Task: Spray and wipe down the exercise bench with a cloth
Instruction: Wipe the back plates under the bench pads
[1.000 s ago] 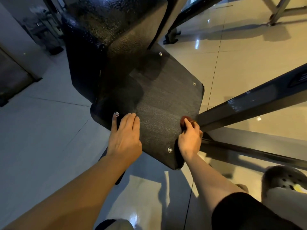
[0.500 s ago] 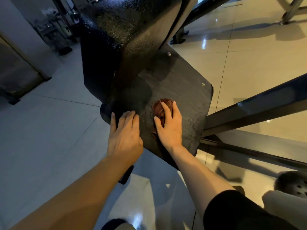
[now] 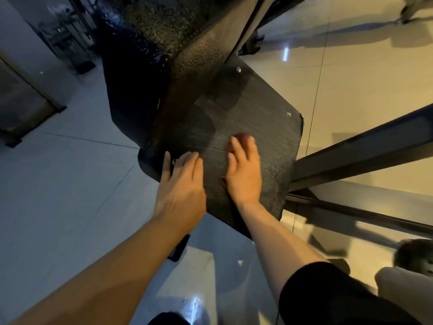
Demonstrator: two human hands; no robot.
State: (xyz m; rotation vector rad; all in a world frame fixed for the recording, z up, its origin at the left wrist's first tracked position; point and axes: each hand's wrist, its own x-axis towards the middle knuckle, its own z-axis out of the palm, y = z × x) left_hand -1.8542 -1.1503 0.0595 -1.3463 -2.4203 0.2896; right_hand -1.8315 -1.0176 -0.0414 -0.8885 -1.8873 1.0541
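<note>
Exercise bench, underside board (image 3: pixel 246 118): dark, textured panel, tilted, screws near its corners, padded black upholstery (image 3: pixel 164 26) above it.

Left hand (image 3: pixel 181 184): flat on the board's near-left corner, fingers straight and close together, thumb apart along the edge.

Right hand (image 3: pixel 243 170): flat near the board's middle, fingers straight and slightly spread, pressing a cloth (image 3: pixel 242 137) to the surface. Cloth reddish-brown, blurred, mostly covered; only a bit shows past the fingertips.

Black steel frame beams (image 3: pixel 363 156): off the board's right edge.

Glossy tiled floor (image 3: pixel 70 184): beneath.
</note>
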